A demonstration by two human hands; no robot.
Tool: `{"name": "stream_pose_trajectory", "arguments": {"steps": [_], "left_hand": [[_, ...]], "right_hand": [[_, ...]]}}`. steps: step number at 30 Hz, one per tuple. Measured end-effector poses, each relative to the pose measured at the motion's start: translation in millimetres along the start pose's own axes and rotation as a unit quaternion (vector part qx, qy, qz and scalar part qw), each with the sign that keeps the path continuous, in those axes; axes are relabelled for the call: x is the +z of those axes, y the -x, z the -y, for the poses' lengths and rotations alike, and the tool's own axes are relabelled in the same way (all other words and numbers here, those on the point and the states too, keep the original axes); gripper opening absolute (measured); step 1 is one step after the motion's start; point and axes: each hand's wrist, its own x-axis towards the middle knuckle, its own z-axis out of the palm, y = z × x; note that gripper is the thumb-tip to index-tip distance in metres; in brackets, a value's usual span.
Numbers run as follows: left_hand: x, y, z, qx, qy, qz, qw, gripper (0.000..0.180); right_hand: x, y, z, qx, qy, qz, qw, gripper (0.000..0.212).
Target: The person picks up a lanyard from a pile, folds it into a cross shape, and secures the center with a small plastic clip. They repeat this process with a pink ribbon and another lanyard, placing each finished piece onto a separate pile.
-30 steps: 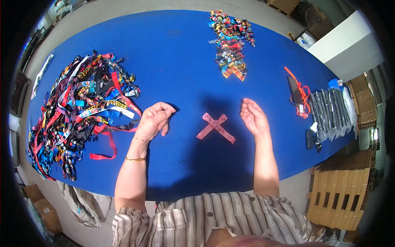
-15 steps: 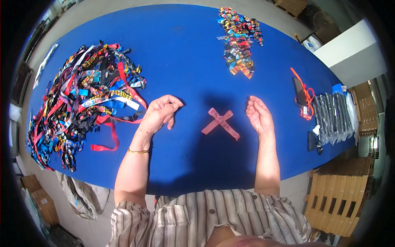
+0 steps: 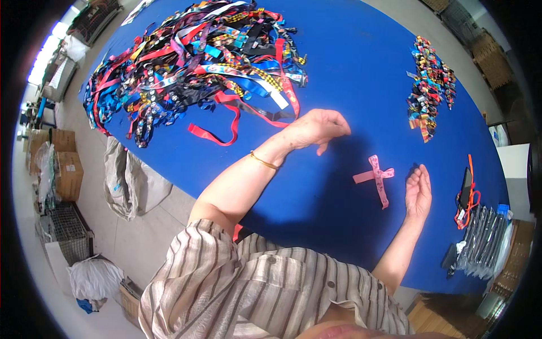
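Observation:
A pink patterned ribbon (image 3: 376,175), crossed over itself in an X shape, lies flat on the blue table (image 3: 344,51) between my hands. Up and to its left, my left hand (image 3: 319,129) hovers palm down, its fingers loosely bent and thumb apart, with nothing in it. My right hand (image 3: 418,194) rests just right of the ribbon, palm turned up and fingers half curled; I see nothing in it. Neither hand touches the ribbon. Beyond my left hand, a red strap (image 3: 226,127) trails from a big tangled heap of printed lanyards (image 3: 186,62).
A long cluster of small colourful folded ribbon pieces (image 3: 426,85) lies at the far right. Nearer on the right edge are a dark item with an orange cord (image 3: 467,192) and a stack of plastic-wrapped black packs (image 3: 483,240). A cardboard box (image 3: 66,169) and sacks (image 3: 121,181) stand on the floor at left.
The whole view has tilted and swung left, so the table's things appear farther right. The ribbon stays flat between my hands, and neither hand has picked anything up.

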Motion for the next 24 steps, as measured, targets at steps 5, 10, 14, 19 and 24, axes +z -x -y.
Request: {"name": "stream_pose_trajectory", "arguments": {"steps": [5, 10, 14, 19, 24], "left_hand": [[-1.9, -0.2, 2.8, 0.016, 0.005, 0.017, 1.000, 0.017], [-0.3, 1.0, 0.3, -0.001, 0.001, 0.010, 1.000, 0.016], [-1.2, 1.3, -0.6, -0.009, -0.005, 0.005, 1.000, 0.015], [-2.0, -0.2, -0.2, 0.003, 0.005, 0.015, 1.000, 0.015], [-2.2, 0.8, 0.7, 0.002, 0.000, 0.012, 1.000, 0.015]], "right_hand": [[-0.7, 0.3, 0.8, -0.001, -0.009, 0.006, 1.000, 0.027], [-1.0, 1.4, 0.7, -0.002, -0.008, 0.012, 1.000, 0.028], [-1.5, 0.1, 0.8, -0.001, -0.004, 0.023, 1.000, 0.028], [-3.3, -1.4, 2.0, -0.001, -0.005, 0.036, 0.999, 0.028], [-4.8, -1.5, 0.8, -0.004, 0.004, 0.020, 1.000, 0.029]]}}
